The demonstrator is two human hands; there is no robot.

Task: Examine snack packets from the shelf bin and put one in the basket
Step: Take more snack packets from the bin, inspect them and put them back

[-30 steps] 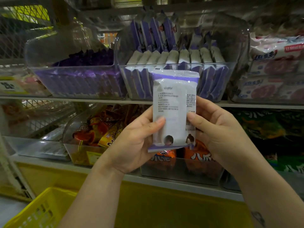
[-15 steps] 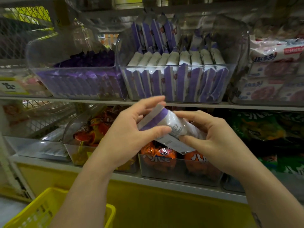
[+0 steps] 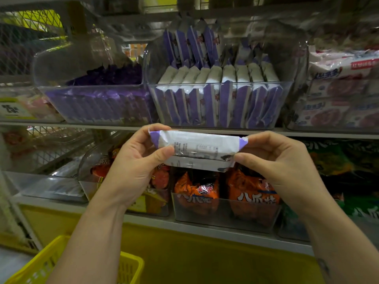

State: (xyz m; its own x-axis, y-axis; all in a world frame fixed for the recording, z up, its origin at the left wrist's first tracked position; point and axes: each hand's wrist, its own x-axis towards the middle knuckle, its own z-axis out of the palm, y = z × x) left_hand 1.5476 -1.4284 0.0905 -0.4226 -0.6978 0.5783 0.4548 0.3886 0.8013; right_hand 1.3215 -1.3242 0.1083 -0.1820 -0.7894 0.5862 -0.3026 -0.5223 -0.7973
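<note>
A white and purple snack packet [image 3: 196, 149] lies sideways in front of the shelf edge, its printed back facing me. My left hand [image 3: 136, 167] pinches its left end with thumb and fingers. My right hand [image 3: 279, 165] pinches its right end. Just above stands the clear shelf bin [image 3: 221, 99], packed with several upright packets of the same kind. The yellow basket [image 3: 51, 261] shows at the bottom left, partly behind my left forearm.
Another clear bin [image 3: 92, 99] with purple packets stands to the left on the upper shelf. White and pink packs [image 3: 344, 87] fill the right. Below, bins hold orange snack bags [image 3: 225, 191] and green bags [image 3: 338, 160]. A yellow panel [image 3: 205, 253] runs under the lower shelf.
The packet was upright a second ago, then tilted down. Now it lies horizontal, with one hand pinching each end, and sits slightly lower before the shelf edge.
</note>
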